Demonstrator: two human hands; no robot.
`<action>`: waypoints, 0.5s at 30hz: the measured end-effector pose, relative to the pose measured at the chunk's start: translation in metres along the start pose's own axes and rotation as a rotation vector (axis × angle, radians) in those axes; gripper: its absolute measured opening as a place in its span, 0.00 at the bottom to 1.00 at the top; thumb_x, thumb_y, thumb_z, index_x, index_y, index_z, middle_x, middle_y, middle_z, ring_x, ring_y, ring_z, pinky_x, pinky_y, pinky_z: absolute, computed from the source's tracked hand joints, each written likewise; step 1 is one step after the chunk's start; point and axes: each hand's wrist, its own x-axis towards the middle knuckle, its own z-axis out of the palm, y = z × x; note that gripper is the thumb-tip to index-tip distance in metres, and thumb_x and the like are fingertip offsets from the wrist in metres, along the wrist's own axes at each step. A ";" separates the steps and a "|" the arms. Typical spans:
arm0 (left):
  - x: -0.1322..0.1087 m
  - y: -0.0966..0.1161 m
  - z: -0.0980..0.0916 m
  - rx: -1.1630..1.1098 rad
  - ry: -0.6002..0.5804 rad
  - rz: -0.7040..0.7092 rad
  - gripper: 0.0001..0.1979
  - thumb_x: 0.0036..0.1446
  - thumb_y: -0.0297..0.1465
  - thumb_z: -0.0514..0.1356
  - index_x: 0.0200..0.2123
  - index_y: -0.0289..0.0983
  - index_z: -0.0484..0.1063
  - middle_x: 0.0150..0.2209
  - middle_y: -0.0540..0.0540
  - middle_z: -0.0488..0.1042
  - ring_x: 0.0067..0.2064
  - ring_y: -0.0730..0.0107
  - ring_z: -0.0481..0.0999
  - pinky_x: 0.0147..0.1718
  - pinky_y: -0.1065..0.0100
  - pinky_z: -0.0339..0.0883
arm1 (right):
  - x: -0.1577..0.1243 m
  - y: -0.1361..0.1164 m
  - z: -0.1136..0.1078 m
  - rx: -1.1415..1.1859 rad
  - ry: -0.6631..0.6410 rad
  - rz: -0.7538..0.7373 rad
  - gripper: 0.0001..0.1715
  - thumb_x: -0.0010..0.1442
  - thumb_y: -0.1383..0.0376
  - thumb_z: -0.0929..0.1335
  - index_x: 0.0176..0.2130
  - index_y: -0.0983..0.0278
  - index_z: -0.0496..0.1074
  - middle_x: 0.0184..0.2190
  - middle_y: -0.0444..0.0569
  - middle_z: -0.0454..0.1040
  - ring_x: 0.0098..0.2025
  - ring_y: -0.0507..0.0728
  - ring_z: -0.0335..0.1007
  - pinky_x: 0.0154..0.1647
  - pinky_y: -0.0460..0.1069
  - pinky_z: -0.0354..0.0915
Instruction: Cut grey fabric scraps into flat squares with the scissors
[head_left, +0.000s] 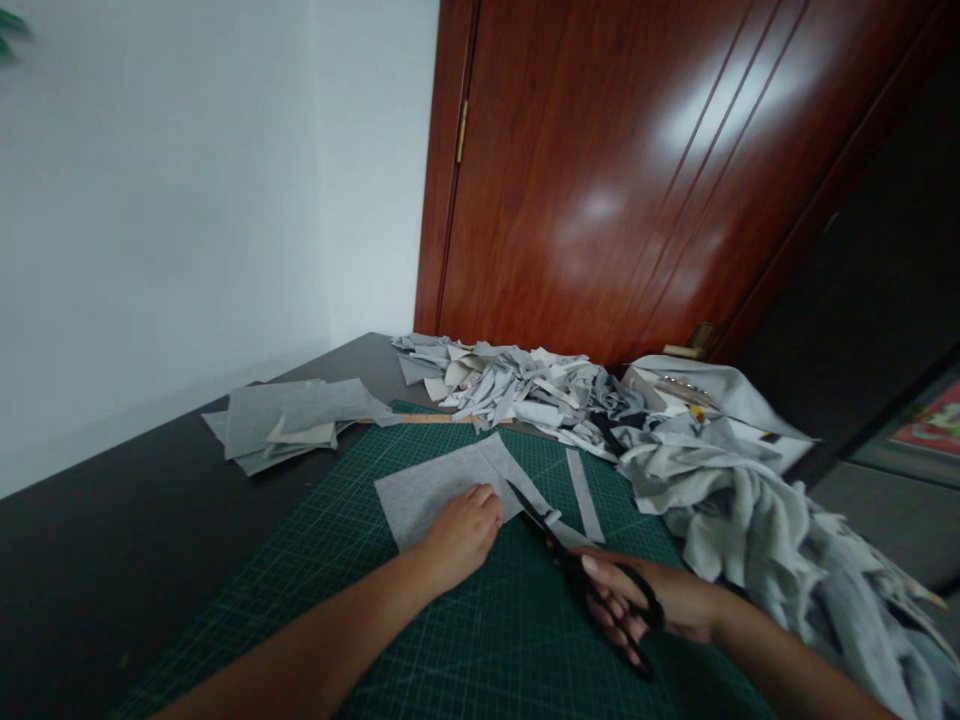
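Note:
A grey fabric piece [442, 482] lies flat on the green cutting mat [465, 640]. My left hand [459, 530] presses down on its near edge, with the fingers curled on the cloth. My right hand [637, 600] grips black scissors [559, 545] through the handles. The blades point away from me and reach into the right side of the fabric piece. A narrow cut grey strip [585, 495] lies on the mat just right of the blades.
A stack of flat grey fabric pieces [289, 420] sits at the left on the dark table [112, 560]. Heaped grey and white scraps [525, 390] lie at the back, more grey cloth [750, 520] piles at the right. A wooden ruler [427, 419] edges the mat. A red-brown door [637, 170] stands behind.

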 end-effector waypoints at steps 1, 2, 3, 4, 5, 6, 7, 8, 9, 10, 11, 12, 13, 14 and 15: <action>0.000 0.000 0.000 0.004 0.001 0.005 0.10 0.64 0.24 0.49 0.35 0.36 0.68 0.38 0.44 0.70 0.42 0.62 0.71 0.42 0.62 0.66 | -0.001 0.002 0.000 0.010 0.004 0.003 0.36 0.52 0.36 0.67 0.41 0.63 0.62 0.21 0.37 0.63 0.20 0.48 0.63 0.18 0.43 0.67; 0.000 0.000 0.001 0.008 0.003 0.012 0.09 0.64 0.24 0.49 0.35 0.36 0.68 0.38 0.44 0.70 0.42 0.62 0.71 0.42 0.62 0.66 | -0.001 0.003 0.000 0.018 0.008 0.007 0.36 0.52 0.36 0.67 0.41 0.62 0.62 0.21 0.37 0.63 0.20 0.48 0.63 0.18 0.43 0.67; 0.000 -0.001 0.001 0.013 0.004 0.019 0.09 0.64 0.24 0.49 0.35 0.36 0.68 0.38 0.44 0.70 0.42 0.61 0.71 0.42 0.62 0.66 | -0.002 0.004 0.000 0.023 0.008 0.010 0.36 0.51 0.36 0.67 0.40 0.62 0.62 0.21 0.37 0.63 0.20 0.48 0.63 0.18 0.43 0.67; 0.000 -0.001 0.002 0.017 0.005 0.025 0.10 0.64 0.24 0.49 0.35 0.36 0.68 0.38 0.44 0.70 0.42 0.61 0.70 0.43 0.62 0.66 | -0.002 0.003 0.000 0.025 0.007 0.009 0.35 0.51 0.36 0.67 0.40 0.62 0.62 0.21 0.37 0.63 0.20 0.48 0.63 0.18 0.43 0.67; 0.001 -0.002 0.003 0.019 0.005 0.027 0.10 0.65 0.24 0.49 0.35 0.36 0.68 0.38 0.44 0.70 0.43 0.61 0.70 0.43 0.62 0.66 | -0.002 0.003 0.001 0.025 0.003 0.008 0.35 0.51 0.36 0.67 0.39 0.62 0.62 0.20 0.37 0.63 0.20 0.48 0.62 0.18 0.43 0.67; 0.001 -0.002 0.003 0.020 0.004 0.028 0.10 0.65 0.24 0.49 0.35 0.36 0.68 0.38 0.44 0.70 0.43 0.61 0.70 0.43 0.62 0.66 | -0.003 0.001 0.001 0.022 -0.003 0.009 0.35 0.51 0.36 0.67 0.38 0.62 0.62 0.20 0.37 0.63 0.19 0.48 0.62 0.18 0.43 0.67; 0.001 -0.002 0.003 0.019 0.003 0.026 0.10 0.65 0.24 0.49 0.35 0.36 0.68 0.38 0.44 0.70 0.43 0.62 0.70 0.43 0.62 0.66 | -0.002 0.000 0.002 0.016 -0.007 0.010 0.35 0.51 0.36 0.67 0.38 0.62 0.62 0.20 0.37 0.62 0.19 0.48 0.62 0.18 0.43 0.67; 0.001 -0.002 0.003 0.017 0.000 0.022 0.10 0.64 0.24 0.49 0.35 0.36 0.68 0.38 0.44 0.70 0.43 0.62 0.70 0.43 0.62 0.66 | -0.002 -0.002 0.002 0.008 -0.009 0.012 0.35 0.51 0.36 0.67 0.38 0.62 0.62 0.21 0.37 0.62 0.19 0.47 0.61 0.18 0.43 0.66; 0.001 -0.002 0.003 0.014 -0.004 0.017 0.10 0.64 0.24 0.49 0.35 0.36 0.68 0.39 0.44 0.70 0.43 0.62 0.70 0.43 0.62 0.65 | -0.002 -0.003 0.002 0.001 -0.012 0.016 0.35 0.51 0.36 0.67 0.38 0.62 0.61 0.21 0.36 0.62 0.19 0.47 0.61 0.17 0.43 0.66; 0.001 -0.001 0.002 0.011 -0.008 0.012 0.10 0.64 0.24 0.49 0.35 0.36 0.68 0.39 0.44 0.70 0.44 0.61 0.70 0.44 0.62 0.65 | -0.002 -0.005 0.003 -0.006 -0.013 0.020 0.35 0.51 0.35 0.67 0.39 0.62 0.61 0.21 0.36 0.62 0.19 0.47 0.61 0.17 0.42 0.65; 0.001 -0.001 0.001 0.008 -0.013 0.009 0.10 0.64 0.24 0.49 0.35 0.36 0.68 0.39 0.44 0.70 0.44 0.61 0.70 0.44 0.62 0.65 | -0.001 -0.005 0.003 -0.010 -0.012 0.024 0.36 0.51 0.35 0.67 0.39 0.62 0.61 0.21 0.36 0.62 0.18 0.46 0.60 0.17 0.42 0.65; 0.001 0.000 0.000 0.006 -0.018 0.006 0.09 0.64 0.23 0.49 0.35 0.36 0.68 0.39 0.44 0.70 0.44 0.61 0.70 0.44 0.62 0.65 | -0.001 -0.006 0.004 -0.010 -0.009 0.023 0.36 0.51 0.35 0.66 0.39 0.62 0.61 0.21 0.36 0.62 0.18 0.46 0.60 0.17 0.42 0.65; 0.001 0.000 -0.001 0.006 -0.021 0.005 0.09 0.64 0.23 0.49 0.35 0.36 0.68 0.39 0.44 0.70 0.44 0.61 0.70 0.44 0.62 0.65 | -0.001 -0.006 0.004 -0.008 -0.005 0.020 0.36 0.51 0.35 0.66 0.40 0.62 0.61 0.21 0.36 0.62 0.18 0.46 0.60 0.17 0.42 0.65; 0.001 0.000 -0.001 0.007 -0.024 0.007 0.09 0.64 0.23 0.50 0.35 0.36 0.68 0.39 0.44 0.70 0.44 0.61 0.70 0.44 0.63 0.65 | -0.001 -0.006 0.005 -0.004 0.001 0.016 0.36 0.51 0.35 0.66 0.40 0.62 0.61 0.21 0.35 0.62 0.18 0.46 0.59 0.17 0.42 0.64; 0.001 0.000 -0.001 0.008 -0.023 0.009 0.09 0.64 0.23 0.50 0.35 0.36 0.68 0.39 0.44 0.70 0.44 0.62 0.70 0.44 0.63 0.65 | -0.002 -0.006 0.006 0.000 0.010 0.009 0.35 0.51 0.35 0.66 0.40 0.62 0.61 0.21 0.35 0.61 0.18 0.46 0.59 0.17 0.42 0.64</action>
